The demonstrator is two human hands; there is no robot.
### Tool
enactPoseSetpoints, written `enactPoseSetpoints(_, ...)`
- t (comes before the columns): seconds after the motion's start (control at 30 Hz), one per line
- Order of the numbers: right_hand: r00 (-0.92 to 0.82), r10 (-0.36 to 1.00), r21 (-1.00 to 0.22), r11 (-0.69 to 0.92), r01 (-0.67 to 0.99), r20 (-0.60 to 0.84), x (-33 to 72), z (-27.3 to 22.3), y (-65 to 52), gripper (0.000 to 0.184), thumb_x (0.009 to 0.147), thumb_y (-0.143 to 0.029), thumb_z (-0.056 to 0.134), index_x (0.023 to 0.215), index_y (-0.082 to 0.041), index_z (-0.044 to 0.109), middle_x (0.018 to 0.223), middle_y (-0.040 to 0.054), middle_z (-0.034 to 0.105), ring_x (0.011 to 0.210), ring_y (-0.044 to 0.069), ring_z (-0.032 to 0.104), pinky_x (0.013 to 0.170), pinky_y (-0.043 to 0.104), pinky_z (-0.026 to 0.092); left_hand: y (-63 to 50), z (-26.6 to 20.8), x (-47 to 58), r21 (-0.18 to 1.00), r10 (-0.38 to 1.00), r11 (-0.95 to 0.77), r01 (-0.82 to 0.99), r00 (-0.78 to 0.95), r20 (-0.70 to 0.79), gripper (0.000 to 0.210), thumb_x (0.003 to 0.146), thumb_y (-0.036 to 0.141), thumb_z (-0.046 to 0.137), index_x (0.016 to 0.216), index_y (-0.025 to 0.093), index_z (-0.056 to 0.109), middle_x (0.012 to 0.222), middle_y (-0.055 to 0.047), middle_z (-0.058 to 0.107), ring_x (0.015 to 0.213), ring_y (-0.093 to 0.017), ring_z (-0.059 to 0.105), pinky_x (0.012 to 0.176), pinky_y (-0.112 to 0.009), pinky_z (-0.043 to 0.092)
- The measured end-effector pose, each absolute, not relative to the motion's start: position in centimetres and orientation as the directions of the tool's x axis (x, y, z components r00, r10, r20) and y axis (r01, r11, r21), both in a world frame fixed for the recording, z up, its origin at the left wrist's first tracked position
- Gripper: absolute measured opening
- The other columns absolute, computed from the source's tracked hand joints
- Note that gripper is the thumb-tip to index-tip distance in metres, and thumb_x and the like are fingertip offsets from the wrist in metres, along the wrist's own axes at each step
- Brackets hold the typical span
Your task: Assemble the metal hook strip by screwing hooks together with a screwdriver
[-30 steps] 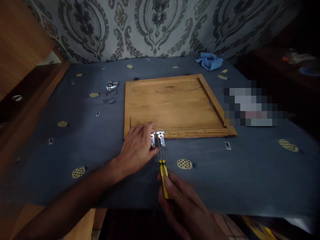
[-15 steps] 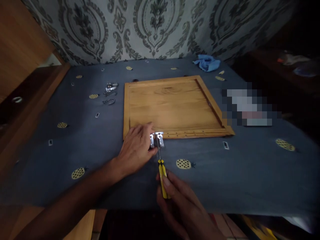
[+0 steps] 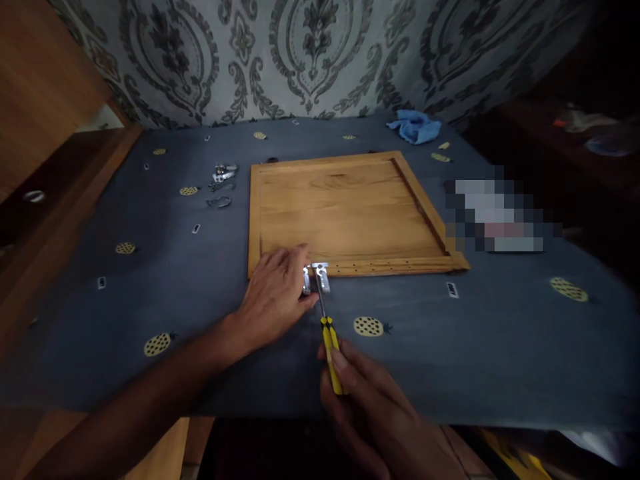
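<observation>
Head view: the left hand (image 3: 277, 287) lies palm down over the near left part of a wooden panel (image 3: 335, 207), fingers close together and slightly bent, thumb reaching toward a shiny metal fitting (image 3: 324, 277). Its fingertips are at the fitting's left side; whether they pinch it cannot be told. The right hand (image 3: 370, 400), nearer and to the right, is closed around the yellow handle of a screwdriver (image 3: 331, 343), whose shaft points away to the fitting; whether the tip touches is too small to tell.

The fitting sits on the panel's near edge, partly overhanging it. Small dark holes (image 3: 380, 268) run along that edge to the right. Grey-blue tablecloth (image 3: 450, 360) spreads between the panel and the near table edge, giving the right hand room, and opens wider to the right.

Left of the panel, well apart from the hands, lie loose metal pieces (image 3: 224, 175). A blurred-out object (image 3: 495, 213) lies near its right side. A blue cloth (image 3: 416, 127) lies at the far right, before a patterned backdrop (image 3: 310, 53); wooden furniture (image 3: 50, 60) bounds the left.
</observation>
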State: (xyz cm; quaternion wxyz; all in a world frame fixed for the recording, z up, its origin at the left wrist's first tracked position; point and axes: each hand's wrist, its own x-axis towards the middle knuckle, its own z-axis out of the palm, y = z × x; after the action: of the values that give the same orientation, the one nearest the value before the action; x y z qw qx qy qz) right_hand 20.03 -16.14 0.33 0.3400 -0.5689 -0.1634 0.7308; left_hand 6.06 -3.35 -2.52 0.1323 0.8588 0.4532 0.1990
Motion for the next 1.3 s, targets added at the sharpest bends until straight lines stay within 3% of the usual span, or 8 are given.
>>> enactPoseSetpoints(0.47, -0.158, 0.708, -0.638, -0.695, -0.333, -0.688, 20.4, -0.5, -15.9, 0.05, 0.083, -0.067, 0.069, 0.095, -0.021, 0.056, 0.066, -0.0056, 0.061, 0.033, -0.001, 0.026, 0.037, 0.017, 0.013, -3.4, -2.6, 6.2, 0.369, 0.827, -0.562, 0.74, 0.51, 0.237, 0.062, 0.081, 0.02, 0.076, 0.133, 0.017, 0.043, 0.12, -0.01, 0.071, 0.112, -0.031, 0.065, 0.097, -0.047, 0.052)
enactPoseSetpoints(0.63, -0.203, 0.729, -0.689, -0.685, -0.238, -0.654, 21.0, -1.2, -16.4, 0.044, 0.09, -0.065, 0.061, 0.085, -0.021, 0.057, 0.054, -0.0094, 0.049, 0.032, -0.001, 0.02, 0.037, 0.018, 0.017, -3.4, -2.2, 6.2, 0.368, 0.838, -0.544, 0.754, 0.509, 0.197, 0.064, 0.081, 0.023, 0.079, 0.134, 0.015, 0.045, 0.12, -0.011, 0.071, 0.112, -0.032, 0.065, 0.098, -0.047, 0.052)
enactPoseSetpoints(0.7, -0.146, 0.734, -0.72, -0.679, -0.142, -0.663, 21.8, -1.6, -17.4, 0.048, 0.089, -0.068, 0.06, 0.08, -0.021, 0.063, 0.051, -0.0067, 0.049, 0.032, 0.002, 0.028, 0.036, 0.018, 0.022, -3.4, -2.2, 6.1, 0.365, 0.833, -0.55, 0.751, 0.52, 0.186, 0.065, 0.081, 0.025, 0.081, 0.135, 0.016, 0.046, 0.121, -0.012, 0.071, 0.112, -0.032, 0.065, 0.096, -0.047, 0.052)
enactPoseSetpoints(0.8, -0.008, 0.796, -0.795, -0.605, -0.042, -0.606, 24.1, -2.0, -18.6, 0.045, 0.077, -0.067, 0.074, 0.096, -0.026, 0.075, 0.067, 0.0027, 0.068, 0.052, 0.016, 0.061, 0.044, 0.024, 0.049, -3.4, -2.1, 5.9, 0.362, 0.812, -0.583, 0.728, 0.545, 0.211, 0.068, 0.082, 0.036, 0.083, 0.135, 0.016, 0.046, 0.123, -0.013, 0.07, 0.112, -0.033, 0.065, 0.096, -0.048, 0.052)
enactPoseSetpoints(0.97, 0.23, 0.934, -0.913, -0.328, 0.241, -0.275, 28.5, -1.0, -16.9, 0.04, 0.081, -0.056, 0.074, 0.106, -0.025, 0.08, 0.09, 0.0066, 0.078, 0.093, 0.028, 0.075, 0.069, 0.03, 0.062, -3.6, -1.9, 6.0, 0.406, 0.812, -0.582, 0.705, 0.534, 0.237, 0.076, 0.08, 0.05, 0.084, 0.137, 0.019, 0.044, 0.127, -0.012, 0.071, 0.114, -0.033, 0.066, 0.098, -0.048, 0.051)
enactPoseSetpoints(1.03, 0.325, 0.939, -0.895, -0.235, 0.379, -0.109, 29.5, -0.2, -15.3, 0.038, 0.082, -0.056, 0.073, 0.105, -0.026, 0.082, 0.073, 0.0027, 0.074, 0.074, 0.023, 0.074, 0.057, 0.025, 0.059, -3.7, -1.6, 6.3, 0.4, 0.838, -0.544, 0.738, 0.501, 0.216, 0.077, 0.079, 0.046, 0.086, 0.137, 0.018, 0.044, 0.123, -0.012, 0.072, 0.112, -0.033, 0.067, 0.098, -0.048, 0.051)
enactPoseSetpoints(1.13, 0.426, 0.904, -0.879, -0.17, 0.446, 0.041, 29.9, 0.7, -12.9, 0.039, 0.079, -0.054, 0.077, 0.107, -0.027, 0.082, 0.047, -0.0043, 0.058, 0.038, 0.014, 0.053, 0.037, 0.023, 0.044, -3.7, -1.3, 6.8, 0.388, 0.861, -0.507, 0.77, 0.475, 0.184, 0.076, 0.079, 0.043, 0.086, 0.137, 0.016, 0.046, 0.118, -0.012, 0.074, 0.112, -0.034, 0.067, 0.096, -0.049, 0.052)
enactPoseSetpoints(1.3, 0.393, 0.875, -0.87, 0.061, 0.489, 0.282, 29.7, 1.4, -10.1, 0.028, 0.075, -0.043, 0.084, 0.1, -0.031, 0.082, 0.059, -0.004, 0.07, 0.045, 0.013, 0.061, 0.051, 0.025, 0.055, -3.7, -0.9, 7.0, 0.406, 0.879, -0.472, 0.783, 0.454, 0.146, 0.072, 0.081, 0.038, 0.084, 0.137, 0.018, 0.046, 0.12, -0.01, 0.075, 0.114, -0.034, 0.067, 0.095, -0.048, 0.05)
